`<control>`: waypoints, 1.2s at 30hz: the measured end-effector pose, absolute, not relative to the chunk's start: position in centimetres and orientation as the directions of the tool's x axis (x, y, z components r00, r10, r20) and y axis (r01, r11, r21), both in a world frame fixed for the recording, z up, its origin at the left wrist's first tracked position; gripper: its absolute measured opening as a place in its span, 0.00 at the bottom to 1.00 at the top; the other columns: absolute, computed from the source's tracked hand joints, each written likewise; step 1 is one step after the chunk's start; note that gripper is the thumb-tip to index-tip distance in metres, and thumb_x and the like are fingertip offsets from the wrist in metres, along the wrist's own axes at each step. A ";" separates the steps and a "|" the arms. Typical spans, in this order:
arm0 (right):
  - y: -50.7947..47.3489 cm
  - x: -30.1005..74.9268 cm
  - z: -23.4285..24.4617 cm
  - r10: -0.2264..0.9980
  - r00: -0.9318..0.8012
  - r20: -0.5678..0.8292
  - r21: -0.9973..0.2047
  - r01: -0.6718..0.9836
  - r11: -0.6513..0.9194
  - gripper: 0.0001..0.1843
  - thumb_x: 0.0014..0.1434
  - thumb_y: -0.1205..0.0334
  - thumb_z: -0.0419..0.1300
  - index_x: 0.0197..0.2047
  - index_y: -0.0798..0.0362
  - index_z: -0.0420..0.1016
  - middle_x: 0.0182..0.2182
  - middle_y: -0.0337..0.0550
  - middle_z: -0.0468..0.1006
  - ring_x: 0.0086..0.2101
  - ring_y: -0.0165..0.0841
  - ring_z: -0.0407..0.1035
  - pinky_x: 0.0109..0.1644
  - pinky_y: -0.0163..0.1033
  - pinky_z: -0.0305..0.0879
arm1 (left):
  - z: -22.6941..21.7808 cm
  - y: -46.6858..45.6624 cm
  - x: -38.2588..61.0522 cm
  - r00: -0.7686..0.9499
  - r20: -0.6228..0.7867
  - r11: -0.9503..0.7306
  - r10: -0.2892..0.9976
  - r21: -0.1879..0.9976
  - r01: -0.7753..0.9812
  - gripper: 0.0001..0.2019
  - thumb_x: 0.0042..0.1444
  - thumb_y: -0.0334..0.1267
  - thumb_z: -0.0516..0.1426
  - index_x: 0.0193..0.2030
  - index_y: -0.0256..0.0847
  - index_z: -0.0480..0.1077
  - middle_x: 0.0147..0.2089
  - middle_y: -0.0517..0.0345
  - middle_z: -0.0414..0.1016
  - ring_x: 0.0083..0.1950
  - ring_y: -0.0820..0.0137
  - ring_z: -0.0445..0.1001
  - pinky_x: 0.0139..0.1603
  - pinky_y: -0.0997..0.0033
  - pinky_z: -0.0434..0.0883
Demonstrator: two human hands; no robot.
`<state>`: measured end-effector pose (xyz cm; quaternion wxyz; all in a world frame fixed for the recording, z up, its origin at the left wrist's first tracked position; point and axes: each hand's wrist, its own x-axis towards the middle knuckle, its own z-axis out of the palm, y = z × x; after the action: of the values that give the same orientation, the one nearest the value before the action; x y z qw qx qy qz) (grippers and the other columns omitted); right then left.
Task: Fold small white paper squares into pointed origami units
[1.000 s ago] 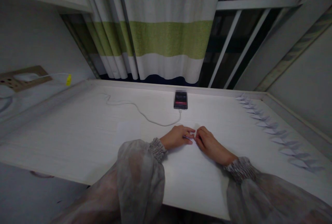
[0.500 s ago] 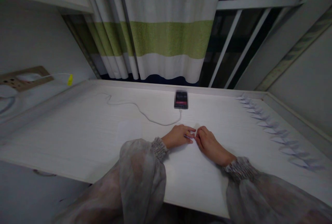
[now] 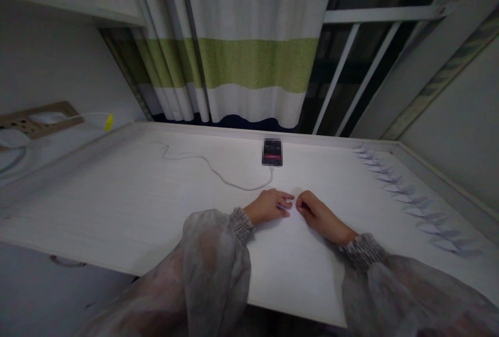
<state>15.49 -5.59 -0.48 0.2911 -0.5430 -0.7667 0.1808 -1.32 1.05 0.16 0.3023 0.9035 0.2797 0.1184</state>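
Near the middle of the white desk (image 3: 128,212), my left hand (image 3: 271,205) has its fingers curled forward around a small piece of white paper (image 3: 281,206); a pale bluish edge shows between the fingers. The rest of that piece is hard to make out against the white top. Facing it, my right hand (image 3: 317,216) is closed in a pinch, fingertips turned in toward the left ones with a narrow gap between. What the right fingertips hold, if anything, is hidden.
Several folded white paper pieces (image 3: 413,204) stand in a row along the right side. A phone (image 3: 272,152) with a white cable (image 3: 218,171) lies at the back. A faint white sheet (image 3: 195,194) lies left of my hands. A curtain (image 3: 257,61) hangs behind the desk.
My right hand has drawn slightly right, widening the gap between the fingertips. My left hand stays nearly in place. The view has tilted up a little.
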 end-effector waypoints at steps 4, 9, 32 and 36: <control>-5.8 16.2 0.1 0.972 -0.173 0.161 -0.703 0.671 0.236 0.04 0.53 0.67 0.47 0.30 0.52 0.61 0.27 0.39 0.63 0.29 0.31 0.60 0.32 0.37 0.60 | 0.2 1.0 -1.3 0.812 0.036 -0.649 0.583 0.622 0.438 0.11 0.45 0.34 0.59 0.38 0.39 0.74 0.53 0.58 0.68 0.48 0.68 0.68 0.52 0.70 0.61; -5.9 16.1 0.0 0.969 -0.192 0.152 -0.746 0.621 0.240 0.05 0.52 0.63 0.50 0.26 0.53 0.63 0.33 0.44 0.65 0.34 0.32 0.61 0.38 0.39 0.61 | 0.4 0.9 -1.4 0.808 0.032 -0.651 0.589 0.612 0.450 0.11 0.45 0.35 0.58 0.38 0.41 0.74 0.53 0.60 0.68 0.49 0.69 0.67 0.52 0.72 0.60; -4.8 14.1 -0.1 0.993 -0.092 0.078 -0.629 0.768 0.121 0.04 0.46 0.68 0.56 0.26 0.53 0.62 0.30 0.40 0.63 0.32 0.32 0.61 0.37 0.38 0.58 | -0.8 2.4 -1.7 0.918 0.081 -0.745 0.389 0.614 0.262 0.15 0.45 0.34 0.58 0.42 0.43 0.72 0.55 0.60 0.66 0.49 0.69 0.67 0.53 0.72 0.58; -4.7 14.1 -0.1 0.994 -0.092 0.061 -0.634 0.765 0.110 0.04 0.46 0.69 0.56 0.26 0.53 0.62 0.29 0.39 0.62 0.31 0.31 0.61 0.36 0.37 0.57 | -0.8 2.7 -1.9 0.931 0.043 -0.763 0.362 0.587 0.270 0.17 0.44 0.33 0.58 0.45 0.45 0.70 0.56 0.60 0.64 0.49 0.68 0.66 0.52 0.70 0.58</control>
<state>14.09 -4.72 -0.06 0.2484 -0.6263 -0.7023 0.2299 -1.87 2.69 -0.81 0.2997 0.9358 0.1688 0.0770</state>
